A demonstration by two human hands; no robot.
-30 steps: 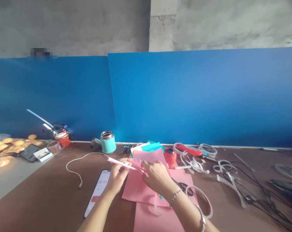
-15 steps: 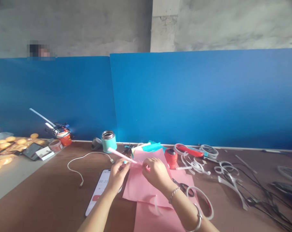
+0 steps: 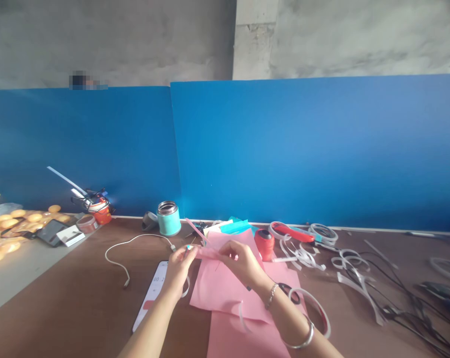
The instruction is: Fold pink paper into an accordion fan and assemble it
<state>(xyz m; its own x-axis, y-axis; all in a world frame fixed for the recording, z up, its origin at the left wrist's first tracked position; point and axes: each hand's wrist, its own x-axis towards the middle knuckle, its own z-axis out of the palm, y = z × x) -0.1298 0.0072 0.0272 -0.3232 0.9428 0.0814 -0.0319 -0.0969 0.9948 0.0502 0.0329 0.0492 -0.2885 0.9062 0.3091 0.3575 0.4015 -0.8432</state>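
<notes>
My left hand [image 3: 179, 267] and my right hand [image 3: 240, 262] are raised a little above a pink paper sheet [image 3: 217, 293] on the brown table [image 3: 79, 308]. Both pinch a narrow pink paper strip [image 3: 202, 244] between them; its free end points up and to the left. A white phone [image 3: 152, 293] lies under my left wrist. Black scissors [image 3: 286, 291] and a white tape ring [image 3: 314, 308] lie beside my right forearm.
A teal cup [image 3: 168, 219], a red thread spool [image 3: 264, 243], white paper strips [image 3: 303, 253], a white cable [image 3: 124, 253] and black wires [image 3: 404, 298] lie around. Blue partition boards [image 3: 303, 149] close the table's back. Yellow round pieces [image 3: 5, 223] cover the left table.
Both hands lifted slightly off the sheet. The pink strip's free end swung from lying flat leftward to pointing up, and looks shorter.
</notes>
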